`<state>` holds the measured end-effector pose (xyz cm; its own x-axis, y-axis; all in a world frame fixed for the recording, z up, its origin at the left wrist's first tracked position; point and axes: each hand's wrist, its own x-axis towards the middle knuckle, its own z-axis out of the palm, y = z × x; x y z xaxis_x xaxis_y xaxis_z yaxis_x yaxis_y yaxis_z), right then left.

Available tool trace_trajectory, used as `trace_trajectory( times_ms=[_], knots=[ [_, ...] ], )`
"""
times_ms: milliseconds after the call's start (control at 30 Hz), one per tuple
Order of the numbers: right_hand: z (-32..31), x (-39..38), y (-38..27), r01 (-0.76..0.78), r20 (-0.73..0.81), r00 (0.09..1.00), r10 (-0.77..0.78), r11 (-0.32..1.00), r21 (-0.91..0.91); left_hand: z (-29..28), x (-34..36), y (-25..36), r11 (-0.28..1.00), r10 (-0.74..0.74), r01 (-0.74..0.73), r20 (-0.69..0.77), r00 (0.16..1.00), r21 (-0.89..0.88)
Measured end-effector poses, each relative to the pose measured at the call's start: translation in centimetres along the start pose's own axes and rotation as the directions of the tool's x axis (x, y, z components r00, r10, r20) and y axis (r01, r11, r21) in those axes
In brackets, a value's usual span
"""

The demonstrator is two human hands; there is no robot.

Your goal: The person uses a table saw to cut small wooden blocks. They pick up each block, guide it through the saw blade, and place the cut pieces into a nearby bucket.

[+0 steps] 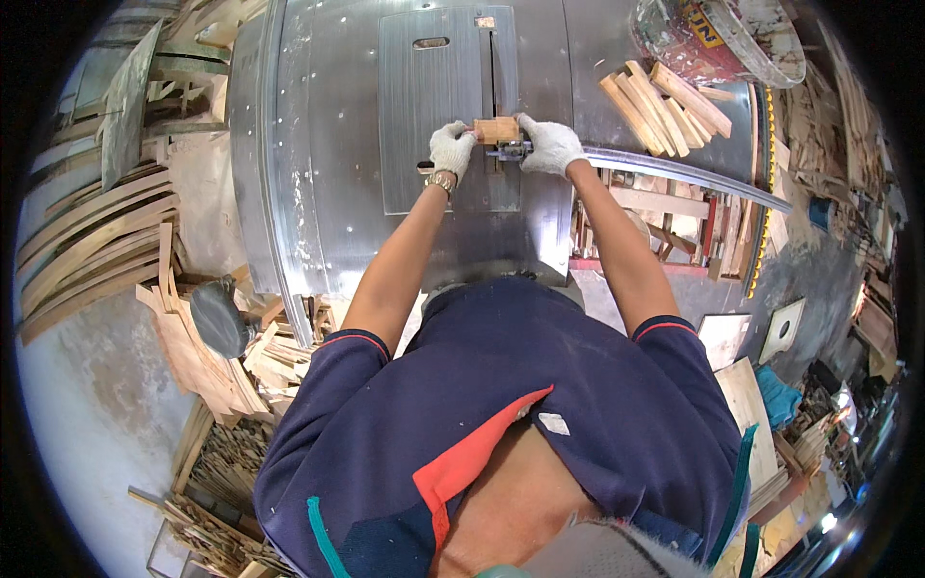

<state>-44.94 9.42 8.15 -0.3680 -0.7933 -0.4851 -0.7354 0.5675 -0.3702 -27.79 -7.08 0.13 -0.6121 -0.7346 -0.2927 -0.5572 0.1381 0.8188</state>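
Note:
A short wooden block [496, 131] lies across the dark slot [494, 82] in the metal saw table [337, 116]. My left hand [451, 150], in a white work glove, grips its left end with fingertips. At the right end my right hand [551, 147], also gloved, presses with its fingers bent around the corner. Just below the block, between my hands, sits a small metal clamp-like fitting [511, 150] at the end of the guide rail. My hands partly hide the block's ends.
Several cut wood strips [665, 108] lie at the table's right, below a dirty red-and-white bucket [708, 43]. A long metal rail [689, 176] runs off rightward. Curved boards [96, 236] are stacked at left, above wood scraps [279, 356] on the floor.

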Motion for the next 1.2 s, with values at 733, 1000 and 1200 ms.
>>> trace_trajectory(
  times_ms=[733, 1000, 1200],
  knots=[
    [15.0, -14.2, -2.9, 0.011, -0.222, 0.937, 0.269, 0.614, 0.789, -1.8, -18.2, -7.5, 0.895, -0.099, 0.19, 0.236, 0.967, -0.404],
    [12.7, -14.5, -5.8, 0.151, -0.329, 0.93, 0.167, 0.642, 0.752, -2.3, -18.9, -5.0, 0.547, -0.114, 0.459, 0.481, 0.869, -0.7],
    [11.6, -15.5, -6.8, 0.091, -0.278, 0.894, 0.351, 0.465, 0.88, -3.1, -20.6, -0.4, 0.333, -0.069, 0.494, 0.502, 0.862, -0.803]
  ],
)
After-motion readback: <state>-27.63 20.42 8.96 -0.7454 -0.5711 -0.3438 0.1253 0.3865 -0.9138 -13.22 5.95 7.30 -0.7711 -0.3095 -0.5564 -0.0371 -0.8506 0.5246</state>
